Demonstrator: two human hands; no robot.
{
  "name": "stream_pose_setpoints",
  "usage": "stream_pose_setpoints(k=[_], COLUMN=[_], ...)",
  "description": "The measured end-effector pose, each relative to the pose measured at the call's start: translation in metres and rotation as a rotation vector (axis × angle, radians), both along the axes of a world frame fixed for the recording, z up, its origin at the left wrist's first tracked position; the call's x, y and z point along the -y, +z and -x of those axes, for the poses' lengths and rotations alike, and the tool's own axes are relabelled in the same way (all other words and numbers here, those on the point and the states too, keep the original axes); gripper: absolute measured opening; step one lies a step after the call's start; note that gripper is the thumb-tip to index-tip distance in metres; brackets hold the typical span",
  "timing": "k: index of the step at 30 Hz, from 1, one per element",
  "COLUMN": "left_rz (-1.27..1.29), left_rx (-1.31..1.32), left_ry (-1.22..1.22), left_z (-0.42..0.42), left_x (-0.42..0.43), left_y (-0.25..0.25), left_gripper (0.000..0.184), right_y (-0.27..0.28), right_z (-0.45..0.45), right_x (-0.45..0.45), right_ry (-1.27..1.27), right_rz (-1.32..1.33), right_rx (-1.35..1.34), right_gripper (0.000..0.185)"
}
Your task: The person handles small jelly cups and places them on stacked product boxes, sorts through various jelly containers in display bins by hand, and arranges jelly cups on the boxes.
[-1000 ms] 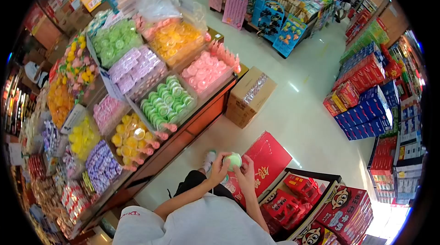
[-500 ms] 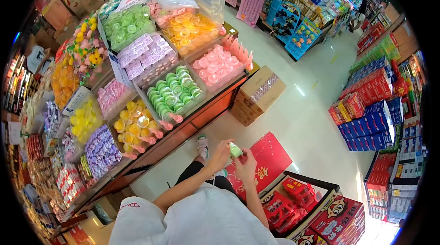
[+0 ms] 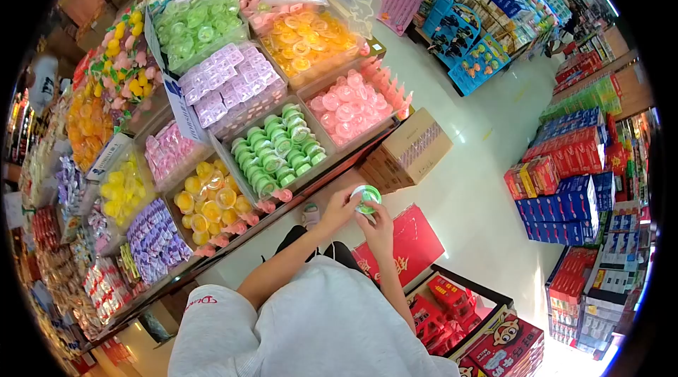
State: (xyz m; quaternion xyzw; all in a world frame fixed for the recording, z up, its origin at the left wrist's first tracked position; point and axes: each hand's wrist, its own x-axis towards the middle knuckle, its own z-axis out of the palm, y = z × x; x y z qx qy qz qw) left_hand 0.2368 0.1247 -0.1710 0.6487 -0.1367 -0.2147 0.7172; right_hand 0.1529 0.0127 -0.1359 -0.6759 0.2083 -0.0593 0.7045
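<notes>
A small round green cup (image 3: pixel 366 199) with a printed lid is held between my two hands in front of my body. My left hand (image 3: pixel 342 209) grips its left edge, with the fingers closed on it. From the lower right, my right hand (image 3: pixel 378 225) pinches the same cup. The lid faces up toward the camera. Just to the upper left of my hands, a clear bin holds rows of similar green cups (image 3: pixel 277 151). Pink cups (image 3: pixel 350 106) fill the bin behind it.
Bins of orange cups (image 3: pixel 302 42), yellow cups (image 3: pixel 209 202) and purple packs (image 3: pixel 229 85) cover the slanted stand at left. A cardboard box (image 3: pixel 412 150) sits on the floor beside it. Red packages (image 3: pixel 445 310) lie in a bin at lower right, near a red board (image 3: pixel 404 246).
The cup has been turned so that its printed lid faces up. Both hands have moved slightly up. The view has shifted, bringing the stand closer.
</notes>
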Motion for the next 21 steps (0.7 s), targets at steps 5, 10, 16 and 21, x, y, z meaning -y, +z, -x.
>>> stream_pose_setpoints(k=[5,10,16,21], left_rz=[-0.195,-0.539,-0.643,-0.877], left_rx=[0.076,0.357,0.414,0.224], left_ry=[0.002,-0.030,0.073,0.206], left_z=[-0.068,-0.115,-0.124,-0.120], left_x=[-0.044,-0.119,-0.165,-0.180], left_y=[-0.006,-0.004,-0.035,-0.047], left_gripper=[0.028,0.031,0.039,0.031], right_y=[-0.040,-0.063,-0.088,-0.104], right_z=[-0.082,-0.140,-0.176,-0.183], right_x=[-0.035,-0.090,-0.132,-0.149], right_ry=[0.008,0.132,0.521,0.484], right_rz=[0.270,0.384,0.578,0.681], right_rx=[0.013,0.082,0.164,-0.005], right_gripper=[0.032,0.041,0.047,0.041])
